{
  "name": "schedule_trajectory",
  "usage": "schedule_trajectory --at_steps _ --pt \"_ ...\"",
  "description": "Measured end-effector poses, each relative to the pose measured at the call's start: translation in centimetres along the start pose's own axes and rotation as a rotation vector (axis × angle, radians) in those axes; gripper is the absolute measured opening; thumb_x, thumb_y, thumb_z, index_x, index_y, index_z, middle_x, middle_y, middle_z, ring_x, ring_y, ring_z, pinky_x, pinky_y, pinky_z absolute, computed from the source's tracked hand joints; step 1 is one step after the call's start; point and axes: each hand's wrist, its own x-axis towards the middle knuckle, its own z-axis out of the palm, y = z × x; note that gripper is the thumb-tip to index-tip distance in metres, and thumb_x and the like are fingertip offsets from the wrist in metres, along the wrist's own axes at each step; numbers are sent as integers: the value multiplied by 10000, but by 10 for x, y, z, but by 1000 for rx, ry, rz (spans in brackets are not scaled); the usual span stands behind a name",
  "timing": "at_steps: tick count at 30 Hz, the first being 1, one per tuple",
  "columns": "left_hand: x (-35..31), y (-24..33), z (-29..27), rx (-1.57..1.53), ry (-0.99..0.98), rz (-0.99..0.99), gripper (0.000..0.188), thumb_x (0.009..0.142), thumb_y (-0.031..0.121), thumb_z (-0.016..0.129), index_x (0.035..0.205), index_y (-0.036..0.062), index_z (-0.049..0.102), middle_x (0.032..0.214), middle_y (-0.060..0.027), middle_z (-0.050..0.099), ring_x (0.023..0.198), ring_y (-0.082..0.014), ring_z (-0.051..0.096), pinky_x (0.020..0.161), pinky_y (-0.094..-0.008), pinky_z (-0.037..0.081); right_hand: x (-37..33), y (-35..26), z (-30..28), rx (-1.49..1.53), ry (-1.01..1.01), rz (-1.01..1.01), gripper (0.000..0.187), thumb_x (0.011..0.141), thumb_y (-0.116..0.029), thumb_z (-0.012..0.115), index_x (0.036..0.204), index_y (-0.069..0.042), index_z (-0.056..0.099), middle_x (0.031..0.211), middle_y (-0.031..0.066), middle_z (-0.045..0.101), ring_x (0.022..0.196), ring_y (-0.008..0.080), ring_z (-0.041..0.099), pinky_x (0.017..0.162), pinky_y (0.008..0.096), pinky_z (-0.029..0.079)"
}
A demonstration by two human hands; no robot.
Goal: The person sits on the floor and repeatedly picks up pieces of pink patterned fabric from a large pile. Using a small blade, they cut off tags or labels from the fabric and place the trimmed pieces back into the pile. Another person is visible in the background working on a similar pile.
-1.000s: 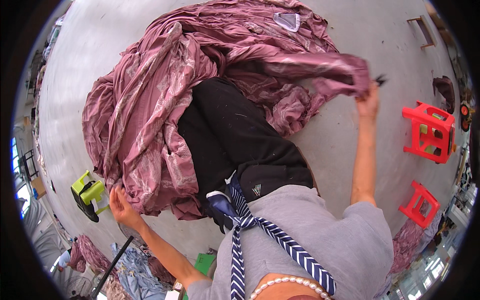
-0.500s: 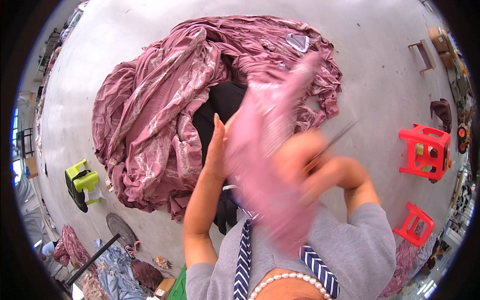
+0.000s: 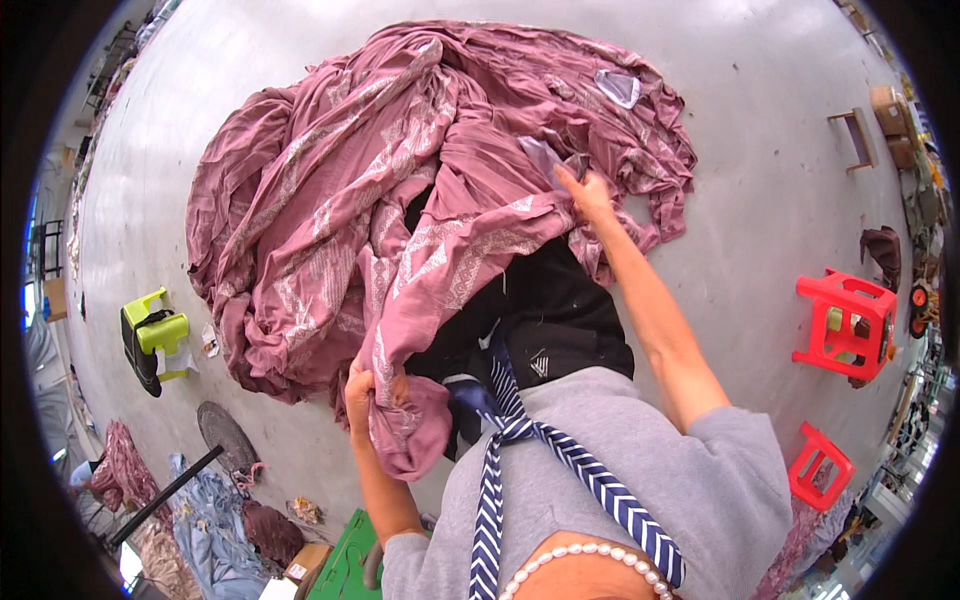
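Observation:
A large heap of dusty-pink fabric [image 3: 330, 200] with white lacy patterning spreads over the floor and across my lap. My left hand [image 3: 362, 402] is closed on a bunched end of it, low beside my body. Farther out on the right, my right hand [image 3: 590, 197] grips the other end, so a patterned strip stretches between both hands. A small grey-white piece [image 3: 541, 160] and something dark show by the right fingers; whether a thin blade is still there I cannot make out. Another whitish patch [image 3: 618, 89] lies on the heap's far right.
Red plastic stools [image 3: 848, 322] stand on the right, and a lime-green stool [image 3: 160, 335] with something black on it on the left. Behind left are a round dark base with a pole [image 3: 226, 440], light-blue cloth [image 3: 215, 520] and a green box [image 3: 345, 565].
Both hands have moved apart: the left down toward my body, the right outward and up. The fabric, blurred and lifted before, is now stretched between them. The thin blade by my right hand no longer shows clearly.

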Motion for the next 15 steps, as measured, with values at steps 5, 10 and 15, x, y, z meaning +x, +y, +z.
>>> schedule_trajectory --at_steps 5,10,15 --pt "18 -7 18 138 49 -99 363 693 42 471 1026 -101 486 593 -155 505 430 -230 480 428 -338 442 33 72 2 580 -158 200 233 772 -249 719 835 -49 616 747 67 628 696 190 627 594 328 508" --pt "60 -35 66 461 -200 -221 529 640 31 503 1161 -61 523 1006 -74 618 858 -130 588 775 -227 468 18 -103 -103 989 -104 -239 236 821 -154 612 1018 -24 602 961 113 648 882 235 644 752 355 550" --pt "106 -83 180 414 -701 -325 388 783 34 520 1168 -3 544 1039 -53 608 939 -147 573 847 -252 455 -108 -272 -18 190 -380 -874 196 756 -152 617 897 -18 604 857 138 627 802 285 627 692 387 518"
